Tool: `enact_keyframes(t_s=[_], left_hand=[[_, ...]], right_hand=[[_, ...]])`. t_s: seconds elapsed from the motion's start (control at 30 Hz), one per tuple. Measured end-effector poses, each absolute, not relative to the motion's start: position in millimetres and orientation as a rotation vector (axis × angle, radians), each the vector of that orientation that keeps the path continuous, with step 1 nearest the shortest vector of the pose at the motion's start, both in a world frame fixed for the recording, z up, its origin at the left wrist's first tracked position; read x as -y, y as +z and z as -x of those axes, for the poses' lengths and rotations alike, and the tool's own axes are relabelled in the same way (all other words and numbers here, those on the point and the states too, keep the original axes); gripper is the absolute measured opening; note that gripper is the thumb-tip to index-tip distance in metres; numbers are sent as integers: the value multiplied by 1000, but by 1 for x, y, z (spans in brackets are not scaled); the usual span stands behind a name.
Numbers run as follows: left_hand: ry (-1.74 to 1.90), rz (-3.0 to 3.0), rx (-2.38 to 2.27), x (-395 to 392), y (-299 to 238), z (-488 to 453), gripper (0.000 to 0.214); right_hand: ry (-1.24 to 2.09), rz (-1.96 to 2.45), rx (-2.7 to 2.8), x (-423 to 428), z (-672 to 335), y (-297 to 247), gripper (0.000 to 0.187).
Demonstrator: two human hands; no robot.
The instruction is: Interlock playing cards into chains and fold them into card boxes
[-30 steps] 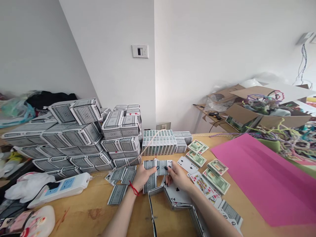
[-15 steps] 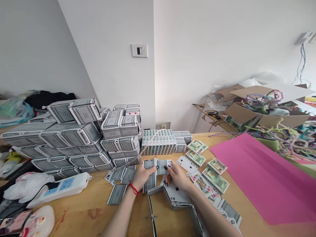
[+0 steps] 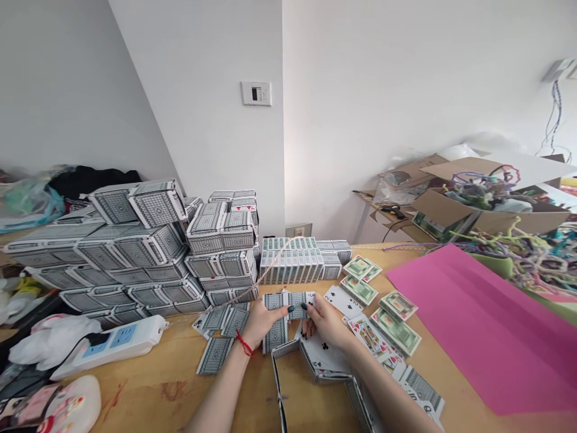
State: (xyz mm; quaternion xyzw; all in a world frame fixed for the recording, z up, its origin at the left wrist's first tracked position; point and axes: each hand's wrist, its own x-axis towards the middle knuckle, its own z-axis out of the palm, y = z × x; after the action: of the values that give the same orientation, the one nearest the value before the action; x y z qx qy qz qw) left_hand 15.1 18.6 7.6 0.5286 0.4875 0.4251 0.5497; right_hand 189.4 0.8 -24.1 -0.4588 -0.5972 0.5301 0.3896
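Both hands meet at a strip of joined playing cards [image 3: 296, 304], patterned backs up, with a 3 showing at its right end. My left hand [image 3: 265, 319] is closed on the strip's left part, thumb on top; a red string circles that wrist. With thumb and fingers, my right hand [image 3: 325, 319] pinches the right part. Below them stands a frame of folded playing cards [image 3: 277, 379], open in the middle. A loose ace of clubs [image 3: 325, 349] lies under my right hand. More face-down cards [image 3: 215, 355] lie left of my left wrist.
Stacked card blocks [image 3: 135, 246] rise at the left, with a row of card packs [image 3: 292, 264] behind my hands. Scattered cards [image 3: 372, 337] and green packs [image 3: 396, 331] lie right, beside a pink sheet [image 3: 478, 331]. A power strip [image 3: 121, 340] sits left.
The view has shifted very slightly. Both hands keep the same hold on the card strip, and nothing else has visibly moved.
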Motion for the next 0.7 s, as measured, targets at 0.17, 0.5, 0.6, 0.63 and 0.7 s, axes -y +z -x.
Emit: enact_keyframes(t_s=[0.17,0.5,0.6,0.63,0.7], left_hand=[[1058,-1256,-1172,-19,7,-16,39],[1041,-1196,-1123,-16,8,-19,31],[1046,-1193,-1139,-16,8,-19,30],[1052,-1204,-1144,-16,9,-19,30],[1082,-1223,-1158,-16,9,-20,29]], right_hand=[[1276,1207,1562,-1,-188,-27,27],[1270,1250,1571,-1,-188,-31,28],[1283,1247,1549,-2,-188,-30,29],[1286,1242,1536,-2,-189,-29,30],[1287,1233,1505,-4,-190,-26,32]])
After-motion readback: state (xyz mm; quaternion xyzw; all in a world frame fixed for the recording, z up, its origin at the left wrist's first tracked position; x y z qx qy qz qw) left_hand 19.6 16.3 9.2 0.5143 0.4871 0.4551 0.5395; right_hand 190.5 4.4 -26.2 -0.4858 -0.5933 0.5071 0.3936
